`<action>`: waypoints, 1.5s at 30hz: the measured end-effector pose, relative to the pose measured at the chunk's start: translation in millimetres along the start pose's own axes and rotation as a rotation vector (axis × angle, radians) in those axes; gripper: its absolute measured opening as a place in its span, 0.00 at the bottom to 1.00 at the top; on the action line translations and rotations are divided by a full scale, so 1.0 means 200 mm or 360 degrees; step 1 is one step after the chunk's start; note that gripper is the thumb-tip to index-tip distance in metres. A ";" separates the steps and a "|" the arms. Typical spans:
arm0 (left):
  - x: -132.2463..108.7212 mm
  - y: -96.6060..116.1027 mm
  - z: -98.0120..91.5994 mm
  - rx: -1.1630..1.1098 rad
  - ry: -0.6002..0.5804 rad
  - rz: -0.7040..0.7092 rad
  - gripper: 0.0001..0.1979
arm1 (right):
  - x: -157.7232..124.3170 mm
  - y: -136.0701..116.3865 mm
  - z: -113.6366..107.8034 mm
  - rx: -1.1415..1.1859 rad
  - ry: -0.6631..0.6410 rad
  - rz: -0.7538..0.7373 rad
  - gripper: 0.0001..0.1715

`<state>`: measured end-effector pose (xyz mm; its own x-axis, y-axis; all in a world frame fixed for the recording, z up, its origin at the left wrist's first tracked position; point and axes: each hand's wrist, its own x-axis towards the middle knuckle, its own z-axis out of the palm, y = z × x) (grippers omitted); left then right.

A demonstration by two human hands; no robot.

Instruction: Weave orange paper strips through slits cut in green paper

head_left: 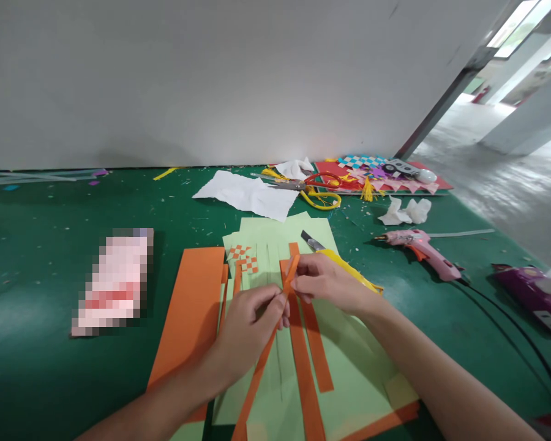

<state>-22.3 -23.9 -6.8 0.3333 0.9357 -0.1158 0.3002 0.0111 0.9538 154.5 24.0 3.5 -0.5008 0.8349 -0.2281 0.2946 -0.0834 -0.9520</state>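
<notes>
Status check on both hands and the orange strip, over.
Left hand and right hand pinching one orange strip. Strip over pale green paper. Yellow cutter just beyond right hand.

The green desk (37,257), flecked with scraps (11,187), carries pale green sheets (358,367) beneath the left grip (257,327) and right grip (324,283), an orange card (193,300) just left of the left grip, and a blurred pink item (112,282) farther left. Beyond both lie a white tissue (239,195) and, off to the right, a red sheet (326,167). Right of the right grip rest a crumpled tissue (417,211), a pink glue gun (434,254) and, farthest out, a purple device (528,291).
</notes>
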 end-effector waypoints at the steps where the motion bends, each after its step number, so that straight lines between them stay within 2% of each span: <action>1: 0.00 0.00 0.00 0.0000 0.0001 0.0003 0.14 | 0.00 0.00 0.00 0.0008 -0.0012 0.0003 0.06; 8: 0.01 -0.03 0.01 0.0003 0.0014 0.0021 0.16 | 0.00 0.00 0.03 0.0123 -0.0178 -0.0030 0.05; 19: 0.00 -0.02 0.00 -0.0009 0.0026 -0.0001 0.15 | 0.00 -0.01 0.00 0.0087 -0.0138 -0.0045 0.06; 24: 0.00 -0.02 0.01 -0.0006 0.0032 -0.0002 0.15 | -0.01 -0.02 -0.01 0.0138 -0.0097 -0.0026 0.14; 30: 0.00 -0.01 0.01 -0.0020 0.0007 -0.0029 0.16 | -0.01 0.00 -0.01 0.0153 -0.0040 0.0004 0.18; 45: 0.00 -0.01 0.01 -0.0037 0.0038 -0.0019 0.14 | 0.00 -0.01 -0.02 0.0232 -0.0027 0.0002 0.16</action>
<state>-21.1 -23.9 -8.8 0.3083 0.9436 -0.1205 0.2831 0.0299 0.9586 157.2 25.5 5.8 -0.5147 0.8255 -0.2315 0.1746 -0.1634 -0.9710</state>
